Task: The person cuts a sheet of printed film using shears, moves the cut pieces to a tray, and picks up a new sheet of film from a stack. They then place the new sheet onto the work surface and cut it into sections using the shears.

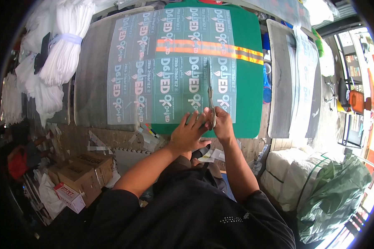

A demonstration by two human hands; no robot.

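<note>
A large translucent film sheet (148,89) printed with mirrored white lettering in rows lies across the work surface. My right hand (222,125) grips a pair of scissors (211,101), whose blades point away from me over the sheet's right part, near its front edge. Beside it, my left hand (189,135) rests at the sheet's front edge with its fingers spread. Under the sheet's right side is green fabric (250,95) with an orange and silver reflective band (248,54); the band also shows through the film.
A grey board (89,83) lies left, another (278,83) right with long film strips (302,89). White bundled material (66,43) hangs upper left. Cardboard boxes (81,170) stand lower left; wrapped bales (289,174) sit lower right. A person in red (17,162) is far left.
</note>
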